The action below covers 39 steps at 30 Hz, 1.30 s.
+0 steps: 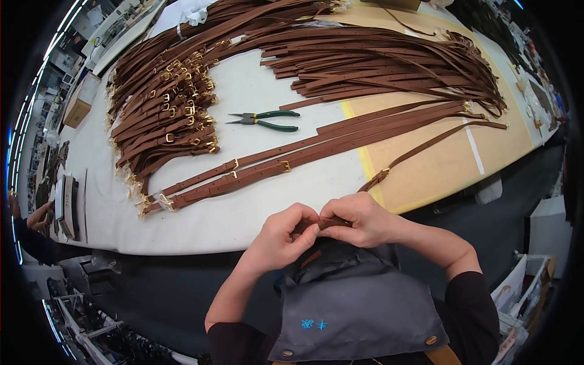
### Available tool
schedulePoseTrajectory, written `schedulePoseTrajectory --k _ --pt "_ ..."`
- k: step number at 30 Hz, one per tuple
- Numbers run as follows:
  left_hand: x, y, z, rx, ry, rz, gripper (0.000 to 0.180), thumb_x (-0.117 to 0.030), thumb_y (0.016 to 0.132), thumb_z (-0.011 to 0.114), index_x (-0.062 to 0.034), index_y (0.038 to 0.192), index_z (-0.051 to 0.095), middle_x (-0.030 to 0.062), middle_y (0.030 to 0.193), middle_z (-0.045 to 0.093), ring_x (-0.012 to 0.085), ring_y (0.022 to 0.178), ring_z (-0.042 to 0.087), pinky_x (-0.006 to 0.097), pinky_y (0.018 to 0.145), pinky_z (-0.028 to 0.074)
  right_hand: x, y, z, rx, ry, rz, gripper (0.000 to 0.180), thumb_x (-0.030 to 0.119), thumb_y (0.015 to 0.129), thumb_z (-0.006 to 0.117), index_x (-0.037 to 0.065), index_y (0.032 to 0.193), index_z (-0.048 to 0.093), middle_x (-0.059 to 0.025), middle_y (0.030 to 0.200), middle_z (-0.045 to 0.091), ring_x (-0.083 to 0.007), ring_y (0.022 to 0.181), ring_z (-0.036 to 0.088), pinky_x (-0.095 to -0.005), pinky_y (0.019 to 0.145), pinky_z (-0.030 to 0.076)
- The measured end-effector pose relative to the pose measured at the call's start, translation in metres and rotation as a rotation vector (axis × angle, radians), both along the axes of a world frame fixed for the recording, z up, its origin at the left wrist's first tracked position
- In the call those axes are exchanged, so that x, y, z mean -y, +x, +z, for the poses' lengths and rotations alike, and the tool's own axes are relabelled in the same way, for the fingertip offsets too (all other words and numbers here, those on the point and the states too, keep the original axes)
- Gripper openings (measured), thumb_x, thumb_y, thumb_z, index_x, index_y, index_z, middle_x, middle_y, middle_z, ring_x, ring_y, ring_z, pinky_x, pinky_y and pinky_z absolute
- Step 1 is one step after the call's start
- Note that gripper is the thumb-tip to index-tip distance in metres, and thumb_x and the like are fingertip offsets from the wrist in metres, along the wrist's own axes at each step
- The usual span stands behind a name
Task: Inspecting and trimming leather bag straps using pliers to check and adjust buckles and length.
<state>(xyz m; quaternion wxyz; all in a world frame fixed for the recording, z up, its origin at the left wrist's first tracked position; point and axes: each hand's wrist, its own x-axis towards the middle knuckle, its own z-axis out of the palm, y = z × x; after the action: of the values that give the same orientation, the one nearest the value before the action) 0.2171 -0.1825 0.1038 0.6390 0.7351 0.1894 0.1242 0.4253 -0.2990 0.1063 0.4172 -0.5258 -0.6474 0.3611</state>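
Close to my body, just off the table's front edge, my left hand and my right hand meet with fingertips pinched on a brown leather strap. The fingers cover most of the held part, so its details are hidden. Behind my right hand a strap length with a gold buckle runs up to the right across the table; it seems to be the same strap, but the join is hidden. Farther off lie pliers with green handles, jaws pointing left. Several long buckled straps stretch diagonally beyond my hands.
A heap of straps with gold buckles fills the table's left side. A pile of plain brown straps covers the far right. Tan board edged with yellow tape lies at right. Another person's hand shows at far left, near a box.
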Motion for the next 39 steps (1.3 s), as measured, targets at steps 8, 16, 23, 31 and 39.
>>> schedulePoseTrajectory --k 8,16,23,31,39 --pt "0.006 -0.004 -0.032 0.044 -0.35 -0.03 0.012 -0.01 0.103 0.063 -0.0007 0.11 0.063 -0.0013 0.095 0.064 0.0039 0.084 0.055 0.022 0.073 0.048 0.006 -0.007 0.004 0.435 0.295 -0.068 0.032 0.015 0.083 0.081 0.007 0.109 0.064 -0.0094 0.084 0.069 -0.031 0.073 0.069 -0.0429 0.064 0.052" --pt "0.004 -0.005 -0.027 0.019 -0.49 -0.094 0.016 -0.013 0.104 0.065 0.0002 0.112 0.063 -0.0017 0.098 0.064 0.0034 0.088 0.056 0.021 0.078 0.048 0.005 -0.004 -0.006 0.344 0.351 0.013 0.034 0.009 0.081 0.081 0.008 0.112 0.066 -0.0078 0.087 0.069 -0.0282 0.074 0.069 -0.0396 0.065 0.054" --pt "0.002 -0.007 -0.026 0.032 -0.513 -0.151 0.015 -0.013 0.104 0.064 0.0009 0.111 0.064 0.0001 0.1 0.065 0.0051 0.09 0.058 0.023 0.082 0.049 0.006 -0.004 0.0 0.239 0.293 0.129 0.024 0.009 0.086 0.079 0.006 0.105 0.066 -0.0102 0.083 0.066 -0.031 0.071 0.069 -0.0402 0.061 0.055" --pt "0.008 -0.01 -0.027 -0.057 -0.571 -0.248 0.017 -0.014 0.105 0.063 0.0008 0.113 0.065 0.0008 0.102 0.067 0.0056 0.094 0.06 0.023 0.085 0.049 0.017 -0.008 0.002 0.192 0.199 0.185 0.018 0.012 0.089 0.076 0.006 0.101 0.065 -0.0123 0.081 0.067 -0.0327 0.071 0.069 -0.0407 0.06 0.055" --pt "-0.001 -0.007 -0.014 0.033 -0.596 -0.103 0.014 -0.013 0.105 0.063 -0.0001 0.111 0.064 -0.0033 0.098 0.065 0.0017 0.085 0.056 0.02 0.074 0.046 0.006 0.005 0.013 0.155 0.0 0.038 0.035 0.021 0.089 0.082 0.002 0.104 0.056 -0.0154 0.083 0.07 -0.0316 0.072 0.072 -0.0377 0.064 0.056"
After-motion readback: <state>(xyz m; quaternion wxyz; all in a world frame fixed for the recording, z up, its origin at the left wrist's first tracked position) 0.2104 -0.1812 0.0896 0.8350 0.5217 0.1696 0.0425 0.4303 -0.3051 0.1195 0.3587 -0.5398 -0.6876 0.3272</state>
